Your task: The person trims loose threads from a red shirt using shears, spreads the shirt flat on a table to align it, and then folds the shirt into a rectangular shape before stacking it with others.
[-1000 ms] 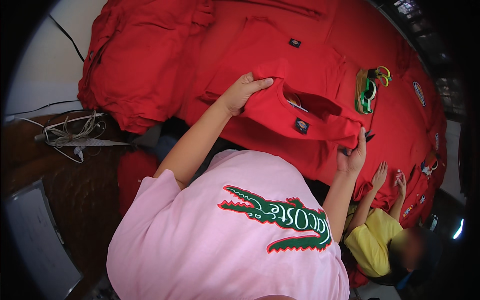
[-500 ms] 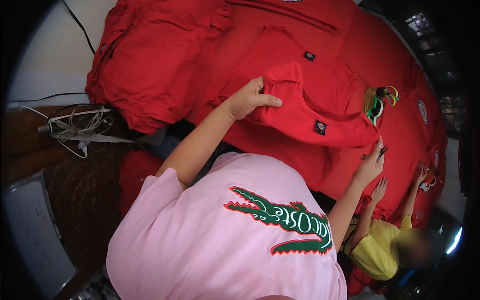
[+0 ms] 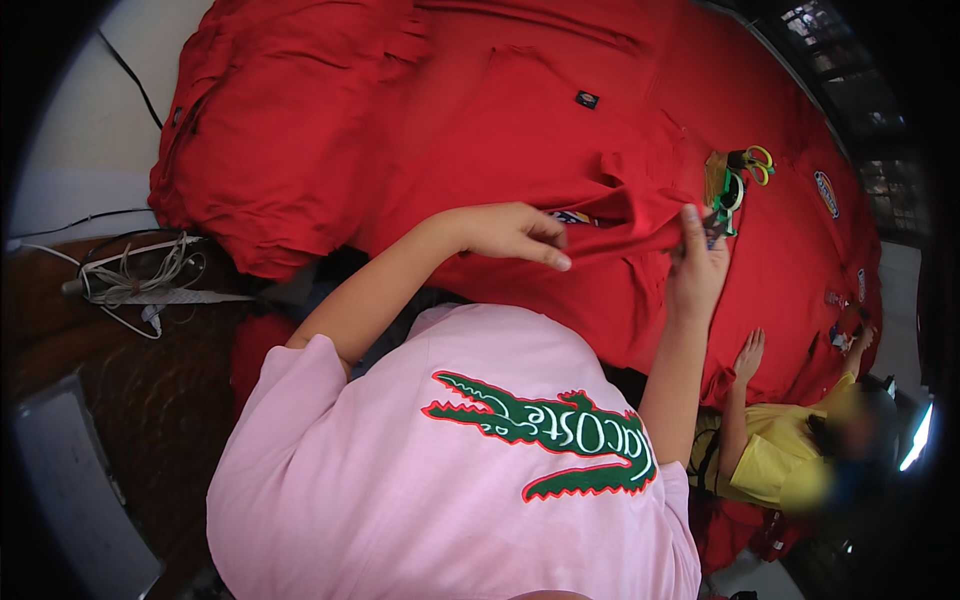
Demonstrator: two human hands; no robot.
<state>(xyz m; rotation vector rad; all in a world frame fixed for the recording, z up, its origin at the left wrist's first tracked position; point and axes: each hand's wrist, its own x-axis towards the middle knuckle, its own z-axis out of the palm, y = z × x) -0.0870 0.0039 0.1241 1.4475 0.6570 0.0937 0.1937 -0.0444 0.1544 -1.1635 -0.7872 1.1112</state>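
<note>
A red shirt is lifted and bunched above the pile, with part of a coloured patch showing by its left end. My right hand grips its right end, thumb raised along the cloth. A small dark metal thing shows by the right fingers; its kind is unclear. My left hand hovers at the shirt's left side with thumb and forefinger apart, seemingly gripping nothing. Beneath lies another red shirt, spread flat with a small dark neck label.
A big red garment heap rises at the left. Yellow-handled scissors lie beside a green tape dispenser. A co-worker in yellow reaches onto the cloth at right. Bundled cables and a power strip rest at far left.
The shirt has gone from stretched between both hands to bunched near my right hand. My right hand moved up and left; the left hand's fingers have parted from the cloth.
</note>
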